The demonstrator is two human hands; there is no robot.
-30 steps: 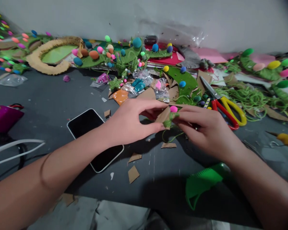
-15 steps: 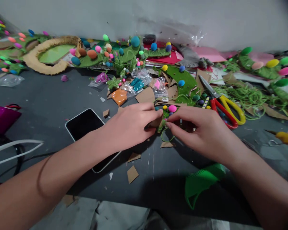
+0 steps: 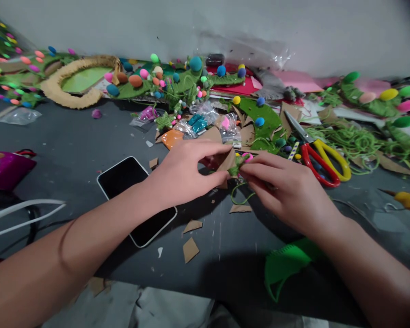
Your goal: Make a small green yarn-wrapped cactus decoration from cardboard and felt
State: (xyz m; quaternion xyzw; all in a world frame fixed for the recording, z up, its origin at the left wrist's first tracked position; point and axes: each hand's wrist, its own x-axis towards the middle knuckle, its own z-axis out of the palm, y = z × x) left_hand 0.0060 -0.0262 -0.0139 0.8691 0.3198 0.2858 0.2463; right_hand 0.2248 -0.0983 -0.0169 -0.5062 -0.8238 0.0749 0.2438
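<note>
Between my hands is a small piece of brown cardboard (image 3: 228,160) with green yarn (image 3: 234,170) wound round its right end. My left hand (image 3: 187,166) grips the cardboard between thumb and fingers from the left. My right hand (image 3: 280,182) is closed at the wrapped end, its fingertips pinched against the yarn; exactly what lies between them is partly hidden. A loose loop of the yarn hangs below onto the table. Just behind the right fingertips shows a pink ball (image 3: 248,156), partly covered. Under my left forearm lies a phone (image 3: 123,175) with a dark screen.
Scissors (image 3: 323,157) with red and yellow handles lie to the right, near tangled green yarn (image 3: 348,141). Cardboard scraps (image 3: 190,250) and a green cut piece (image 3: 290,262) lie in front. Along the wall are a tan ring (image 3: 71,98) and decorated green pieces. A purple device (image 3: 10,168) sits left.
My left hand has shifted its grip, its thumb and fingers now spread wider around the cardboard, which stands more upright. My right hand has moved slightly right, fingers more bunched together.
</note>
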